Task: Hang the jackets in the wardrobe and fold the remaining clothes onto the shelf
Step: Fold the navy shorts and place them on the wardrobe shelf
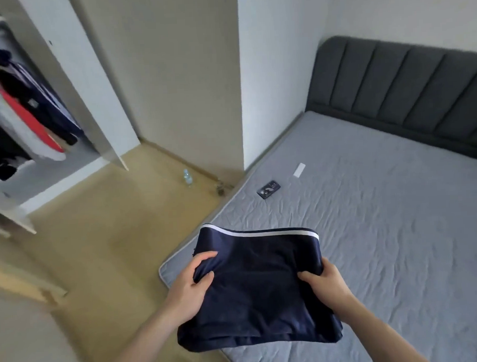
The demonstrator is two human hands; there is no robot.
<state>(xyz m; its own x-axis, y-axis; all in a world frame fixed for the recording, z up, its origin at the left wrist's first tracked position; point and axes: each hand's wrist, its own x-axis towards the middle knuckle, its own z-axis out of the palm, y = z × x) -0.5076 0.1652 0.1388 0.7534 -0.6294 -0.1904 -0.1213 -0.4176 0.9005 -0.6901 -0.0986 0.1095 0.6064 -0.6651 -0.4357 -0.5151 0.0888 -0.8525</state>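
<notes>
Both hands are on it: my left hand [191, 277] has thumb and fingers curled round the left edge of the folded navy garment [259, 286], and my right hand [322, 282] pinches the right edge the same way, so the bundle is held flat between them, over the near corner of the mattress [384, 229]. Its long axis runs side to side across me, the white-striped band on the far edge.

Now the bit that matters: the open wardrobe [72, 87] is up and away to my left, jackets [23, 108] hanging inside, with a pale shelf [40, 173] below them. That puts my left hand nearer, so I reckon the bundle swings left, leading with that side.

On the mattress beyond the garment: a dark phone [268, 189], a small white strip [299, 170]. A water bottle [187, 177] stands on the floor.
</notes>
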